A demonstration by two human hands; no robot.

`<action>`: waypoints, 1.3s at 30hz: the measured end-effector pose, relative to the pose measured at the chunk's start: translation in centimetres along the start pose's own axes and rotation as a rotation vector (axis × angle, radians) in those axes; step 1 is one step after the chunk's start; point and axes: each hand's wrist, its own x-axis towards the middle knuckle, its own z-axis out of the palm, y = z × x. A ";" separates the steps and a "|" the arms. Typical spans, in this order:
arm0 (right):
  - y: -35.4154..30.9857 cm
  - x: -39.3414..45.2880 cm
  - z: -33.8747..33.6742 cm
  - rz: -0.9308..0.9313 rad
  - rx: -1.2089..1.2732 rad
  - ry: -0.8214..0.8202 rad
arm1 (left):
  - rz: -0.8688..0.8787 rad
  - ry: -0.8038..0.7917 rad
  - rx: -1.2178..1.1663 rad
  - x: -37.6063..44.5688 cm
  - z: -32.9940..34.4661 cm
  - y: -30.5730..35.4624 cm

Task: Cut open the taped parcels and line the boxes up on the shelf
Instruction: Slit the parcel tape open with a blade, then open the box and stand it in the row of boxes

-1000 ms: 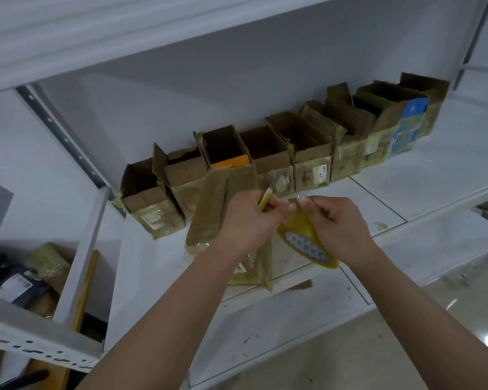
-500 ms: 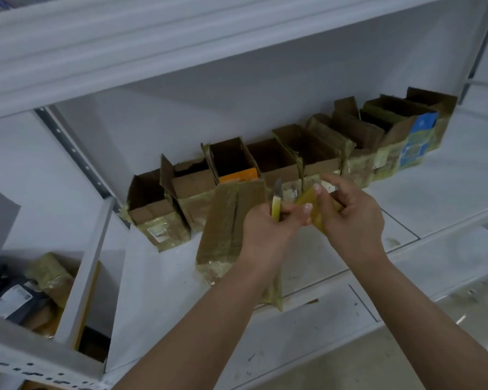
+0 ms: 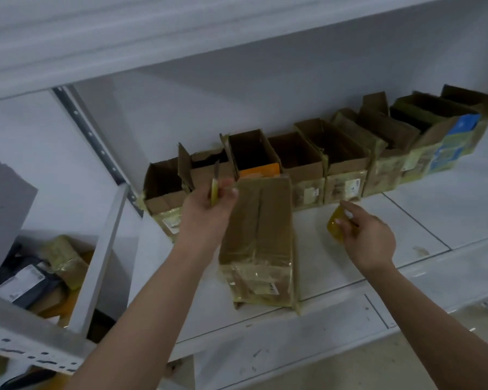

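A taped brown parcel (image 3: 261,243) lies lengthwise on the white shelf (image 3: 350,266), in front of a row of several opened cardboard boxes (image 3: 302,161) along the back wall. My left hand (image 3: 209,212) grips a small yellow-handled cutter (image 3: 215,187), blade pointing up, at the parcel's far left corner. My right hand (image 3: 369,237) is to the right of the parcel and pinches a crumpled piece of yellowish tape (image 3: 335,223) just above the shelf.
A grey upright post (image 3: 96,249) separates this bay from the left one, where more wrapped parcels (image 3: 62,257) and a dark packet (image 3: 26,280) lie. The shelf above (image 3: 181,46) overhangs. The floor (image 3: 406,367) shows at the lower right.
My hands have separated: the right one carried the yellow tape piece away to the right and down toward the shelf, while the left one with the cutter moved left to the parcel's far corner.
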 end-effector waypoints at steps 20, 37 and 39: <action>-6.5 -2.2 -2.4 0.022 0.244 -0.083 | -0.278 -0.138 0.478 1.9 -6.3 -15.5; -12.3 -9.2 -3.4 -0.368 0.273 -0.100 | 0.555 -0.278 0.122 -3.8 -2.6 -7.5; -12.1 -9.4 -3.3 -0.396 0.270 -0.096 | 0.592 -0.271 0.123 -3.7 -2.7 -7.8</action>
